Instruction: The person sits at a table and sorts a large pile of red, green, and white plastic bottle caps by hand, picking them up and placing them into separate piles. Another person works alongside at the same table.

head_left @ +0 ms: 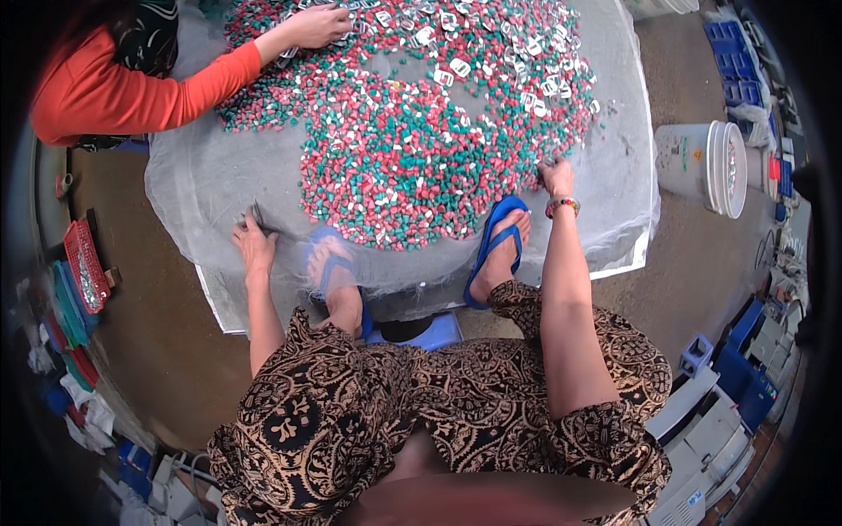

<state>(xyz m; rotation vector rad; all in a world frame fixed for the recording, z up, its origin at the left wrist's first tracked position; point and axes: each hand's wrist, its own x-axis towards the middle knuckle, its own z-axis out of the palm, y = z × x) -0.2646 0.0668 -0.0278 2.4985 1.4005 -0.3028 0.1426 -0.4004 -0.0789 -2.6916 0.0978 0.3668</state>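
Note:
A wide pile of small red, green and white pieces (412, 167), like plastic chips or pebbles, lies on a translucent mesh sheet (197, 184). My left hand (254, 245) rests on the sheet left of the pile, its thumb and forefinger apart, with dark smudges about the fingertips. At the pile's right edge, my right hand (556, 178) has its fingers curled down against the pieces; what they hold, if anything, is hidden. A beaded bracelet (562, 206) circles that wrist. Among the pieces at the far side lie several clear plastic loops (460, 67).
A co-worker's hand (321, 25), in an orange sleeve (184, 101), reaches over the far left of the pile. White buckets (688, 167) stand to the right. My feet wear blue flip-flops (500, 241), the left one beneath the mesh. A red basket (86, 263) sits at left.

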